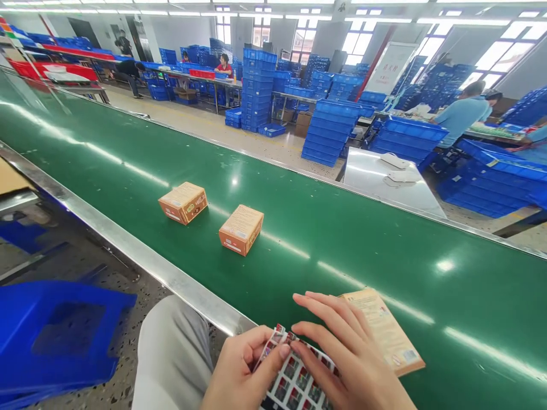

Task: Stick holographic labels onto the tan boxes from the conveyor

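Down at the bottom edge of the head view, both of the person's hands meet over a flat printed sheet of small red, black and white packets (294, 381). The left hand (239, 370) curls its fingers (273, 356) around the sheet's near left corner, thumb on top, holding it pinched. The right hand (346, 353) lies over the sheet with its fingers (318, 310) spread fairly wide and nearly straight, pressing down on the upper part of the sheet; whether it grips anything underneath cannot be told. Just beside the right hand, and partly under it, lies a flattened pale orange cardboard carton with printed text (387, 330), resting on the wide green conveyor belt (384, 250) that runs diagonally across the view.

Farther up the belt, well apart from the hands, sit two closed orange cardboard boxes: the nearer box (241, 229) and, to its left, the farther box (183, 202), near each other but not touching. A shiny steel rail (128, 247) edges the belt on the person's side, and the person's light grey trouser leg (171, 353) shows below it. A blue plastic crate (55, 336) stands on the speckled floor at the left. Across the belt rise stacks of blue crates (329, 131), and a worker in a light blue shirt (461, 117) sits at a far counter.
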